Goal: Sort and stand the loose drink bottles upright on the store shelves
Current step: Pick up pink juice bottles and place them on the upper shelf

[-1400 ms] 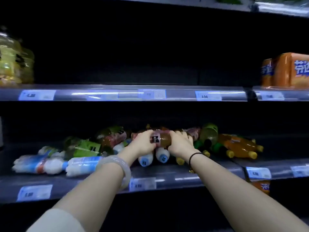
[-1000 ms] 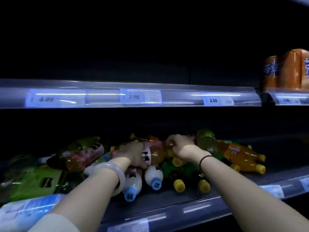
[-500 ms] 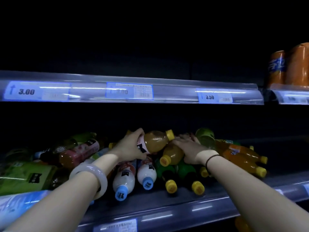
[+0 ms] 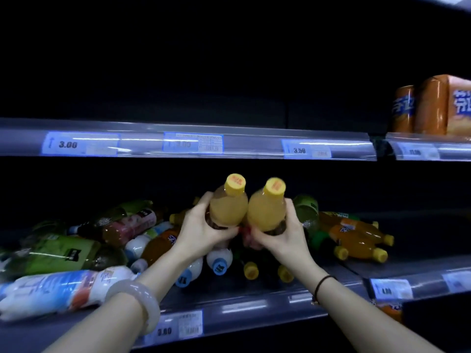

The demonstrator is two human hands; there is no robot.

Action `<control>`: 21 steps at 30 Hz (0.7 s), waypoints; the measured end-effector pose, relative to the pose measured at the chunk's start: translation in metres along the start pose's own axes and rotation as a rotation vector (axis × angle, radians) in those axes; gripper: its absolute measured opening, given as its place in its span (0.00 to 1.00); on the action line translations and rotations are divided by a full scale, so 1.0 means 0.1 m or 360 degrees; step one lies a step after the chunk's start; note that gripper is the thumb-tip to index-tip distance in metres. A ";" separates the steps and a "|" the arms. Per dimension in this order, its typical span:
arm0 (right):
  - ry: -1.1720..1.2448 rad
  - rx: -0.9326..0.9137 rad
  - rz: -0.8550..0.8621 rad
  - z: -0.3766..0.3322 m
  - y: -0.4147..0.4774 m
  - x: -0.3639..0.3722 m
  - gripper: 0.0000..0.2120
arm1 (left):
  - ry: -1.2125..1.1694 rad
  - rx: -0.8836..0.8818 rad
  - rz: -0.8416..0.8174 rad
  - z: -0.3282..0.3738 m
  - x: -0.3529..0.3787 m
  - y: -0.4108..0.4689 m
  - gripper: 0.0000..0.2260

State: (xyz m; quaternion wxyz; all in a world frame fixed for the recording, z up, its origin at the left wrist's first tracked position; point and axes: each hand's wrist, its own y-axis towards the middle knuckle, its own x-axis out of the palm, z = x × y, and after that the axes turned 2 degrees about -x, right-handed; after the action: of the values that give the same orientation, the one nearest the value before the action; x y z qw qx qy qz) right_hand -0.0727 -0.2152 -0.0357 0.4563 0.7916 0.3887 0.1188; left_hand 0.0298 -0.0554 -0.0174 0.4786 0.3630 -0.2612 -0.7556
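Both hands are full: the left hand (image 4: 204, 236) is wrapped round the low part of one yellow juice bottle (image 4: 228, 208), and the right hand (image 4: 283, 239) holds a second yellow juice bottle (image 4: 266, 211) the same way. The two bottles are up in the air above the pile (image 4: 163, 248) on the lower shelf (image 4: 242, 305), caps up, side by side and touching. They look full, so each should feel a bit heavy for its size. The plastic looks hard enough to hold, but it may give a little if squeezed. The sides are smooth and round, so they could slip (more so if they are wet or cold, which I cannot tell). Low on the body, near the label, seems a good place to hold, since most of the weight sits there. A drop would likely not break them, but they could roll away. Half a second ago the left hand had its bottle tipped over on its side, and the right hand lay on the other one down in the pile. Now both are lifted and stood straight. The white bottles with blue caps (image 4: 219, 261) and the orange soda bottles (image 4: 356, 240) lie on their sides just as before.
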 end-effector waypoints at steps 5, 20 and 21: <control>0.0445 -0.0083 0.0190 -0.59 -0.01 -0.02 0.22 | -0.0163 0.0082 0.0166 0.58 -0.11 -0.18 0.21; 0.0600 -0.0076 0.0174 -1.80 1.92 0.20 0.21 | -0.0556 0.0149 0.0387 1.59 -1.03 1.61 0.16; 0.0588 -0.0079 0.0175 -1.77 2.02 0.24 0.21 | -0.0563 0.0137 0.0407 1.53 -1.07 1.70 0.16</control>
State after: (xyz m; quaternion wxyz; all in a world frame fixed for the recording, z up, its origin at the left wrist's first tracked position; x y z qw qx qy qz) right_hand -0.0500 -0.1429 0.2231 0.3893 0.7650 0.4189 0.2963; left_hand 0.0282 -0.0199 0.2326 0.5013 0.2087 -0.4170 -0.7289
